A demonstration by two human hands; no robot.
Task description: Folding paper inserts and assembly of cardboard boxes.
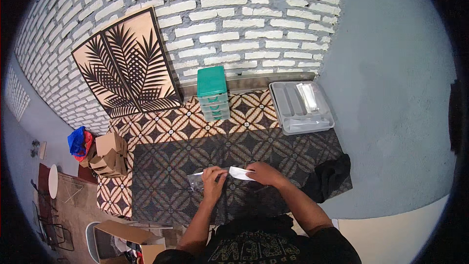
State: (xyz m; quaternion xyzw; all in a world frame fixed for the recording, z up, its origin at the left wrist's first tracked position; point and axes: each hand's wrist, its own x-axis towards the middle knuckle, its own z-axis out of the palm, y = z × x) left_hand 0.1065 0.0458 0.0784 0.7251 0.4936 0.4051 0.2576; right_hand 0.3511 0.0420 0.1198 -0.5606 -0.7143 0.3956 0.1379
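Low over the table's dark mat, my left hand (pixel 213 182) pinches a clear plastic bag (pixel 195 182), which sticks out to the left of the fingers. Close by on the right, my right hand (pixel 266 174) grips a white flat strip (pixel 240 173), perhaps paper or a packet. Its left end points at my left fingertips. Whether the strip and the bag are joined cannot be told, since the fingers cover part of both. The dark see-through mat (pixel 176 198) lies under both hands on a patterned tablecloth (pixel 146 132).
A grey compartment tray (pixel 287 126) with white packets stands at the back right. Behind the mat is a green-topped drawer unit (pixel 211 80). Black cloth (pixel 331 176) lies at right, small cardboard boxes (pixel 110 154) at left. An open carton (pixel 121 231) sits lower left.
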